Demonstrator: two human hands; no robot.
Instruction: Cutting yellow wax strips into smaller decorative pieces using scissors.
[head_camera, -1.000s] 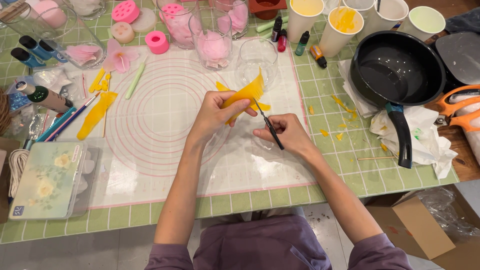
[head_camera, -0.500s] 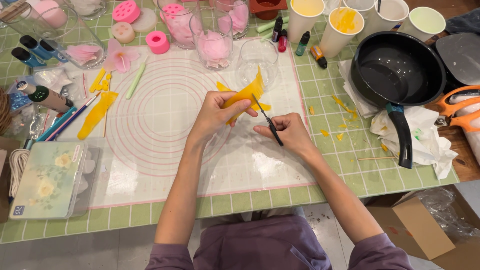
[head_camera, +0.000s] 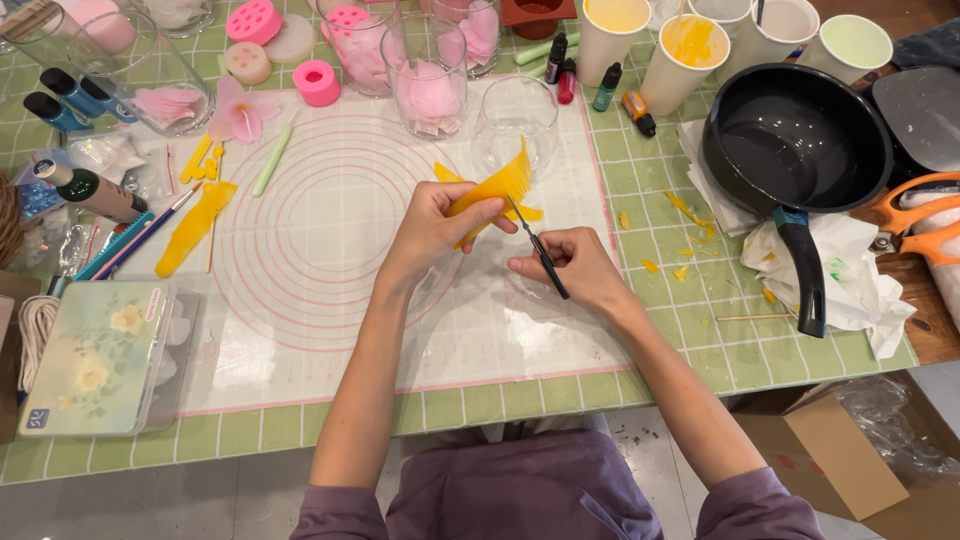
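Note:
My left hand (head_camera: 432, 232) pinches a thin yellow sheet (head_camera: 497, 184) with a fringed upper edge, held just above the white silicone mat (head_camera: 330, 260) with pink concentric rings. My right hand (head_camera: 575, 268) grips a slim dark tool (head_camera: 538, 250), small scissors by the look of it, whose tip touches the sheet's right lower edge. Yellow scraps (head_camera: 528, 213) lie on the mat under the sheet. An empty clear glass (head_camera: 516, 120) stands right behind the sheet.
A black pan (head_camera: 792, 140) sits at the right on white paper towels (head_camera: 850, 275), paper cups (head_camera: 690, 45) behind it. Glasses with pink pieces (head_camera: 428, 90), pink moulds (head_camera: 318, 82), small dye bottles (head_camera: 606, 88), more yellow pieces (head_camera: 190, 228), brushes and a flowered tin (head_camera: 95, 360) lie left.
Both hands stay in place with the sheet and the tool; the tool's tip has shifted only slightly along the sheet's edge.

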